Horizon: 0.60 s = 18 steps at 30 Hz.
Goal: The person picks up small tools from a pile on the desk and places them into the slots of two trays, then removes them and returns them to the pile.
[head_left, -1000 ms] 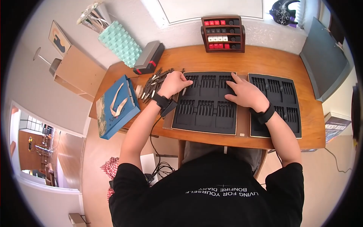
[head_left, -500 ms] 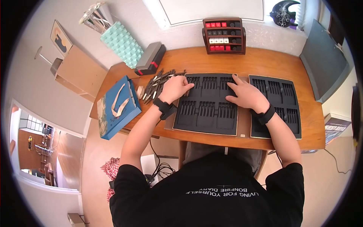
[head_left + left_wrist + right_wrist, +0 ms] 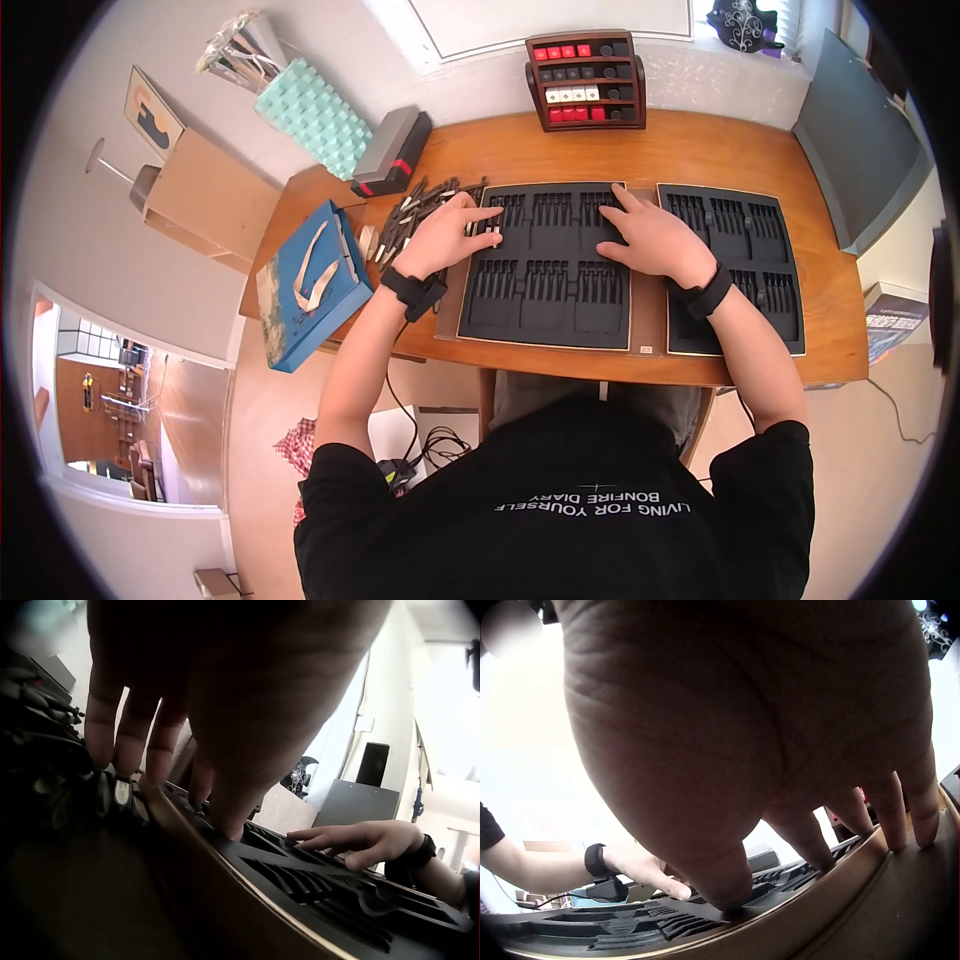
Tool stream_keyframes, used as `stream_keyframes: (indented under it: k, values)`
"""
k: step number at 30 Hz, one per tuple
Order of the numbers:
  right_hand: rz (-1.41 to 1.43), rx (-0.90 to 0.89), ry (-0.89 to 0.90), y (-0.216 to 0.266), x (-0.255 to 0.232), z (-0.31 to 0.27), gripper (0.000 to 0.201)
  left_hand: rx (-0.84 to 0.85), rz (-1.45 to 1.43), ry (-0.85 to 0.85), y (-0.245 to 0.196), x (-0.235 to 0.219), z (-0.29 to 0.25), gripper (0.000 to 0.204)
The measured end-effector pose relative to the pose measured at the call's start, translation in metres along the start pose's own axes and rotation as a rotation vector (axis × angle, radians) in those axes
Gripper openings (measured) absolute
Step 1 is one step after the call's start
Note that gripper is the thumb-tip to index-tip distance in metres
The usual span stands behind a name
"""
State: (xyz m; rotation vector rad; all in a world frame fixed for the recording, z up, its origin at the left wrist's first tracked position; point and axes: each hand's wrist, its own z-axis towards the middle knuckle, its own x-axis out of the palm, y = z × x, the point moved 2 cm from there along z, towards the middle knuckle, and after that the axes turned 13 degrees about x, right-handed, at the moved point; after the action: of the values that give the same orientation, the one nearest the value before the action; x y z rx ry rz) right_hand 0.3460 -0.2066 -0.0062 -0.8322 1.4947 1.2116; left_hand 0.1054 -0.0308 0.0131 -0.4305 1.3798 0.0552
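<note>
My left hand [image 3: 437, 237] and right hand [image 3: 655, 238], fingers apart, dimly seen but apparently empty, flank the far corners of the tray [image 3: 545, 252]; sweeping left could scatter the dark sticks [image 3: 405, 222].

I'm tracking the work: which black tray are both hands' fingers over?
The left black tray: the left hand and right hand have fingers over it; the right forearm, not fingers, crosses the other tray.

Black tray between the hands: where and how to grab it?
Probably by the black tray's left and right edges, one hand from each side, fingers down the outer wall, thumbs on top. It lies flat, the wrist views show a straight raised wall, and slots break up its face. The left hand and right hand are at those edges.
</note>
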Motion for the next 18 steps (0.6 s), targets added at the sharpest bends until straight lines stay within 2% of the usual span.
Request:
stream_keyframes:
  k: [6,10,14,16,17,18]
  values:
    - [0.019,0.001,-0.009,0.001,-0.002,-0.001,0.056,0.024,-0.021,0.038,0.002,-0.002,0.002,0.043]
    - [0.038,-0.039,-0.062,-0.001,0.002,0.0,0.055,0.04,0.059,0.067,0.003,0.001,0.003,0.042]
    - [0.003,-0.01,-0.02,0.0,0.0,0.0,0.057,0.082,0.158,0.031,0.002,0.002,-0.002,0.044]
    - [-0.006,-0.015,-0.023,0.001,0.001,0.0,0.057,0.143,0.082,0.021,0.005,-0.002,-0.001,0.047]
    - [-0.008,-0.012,-0.014,0.0,0.0,0.0,0.057,0.033,-0.045,0.019,0.0,-0.012,-0.002,0.044]
    - [-0.005,-0.011,-0.025,0.0,-0.001,0.0,0.057,0.039,-0.036,0.017,0.008,-0.014,-0.003,0.044]
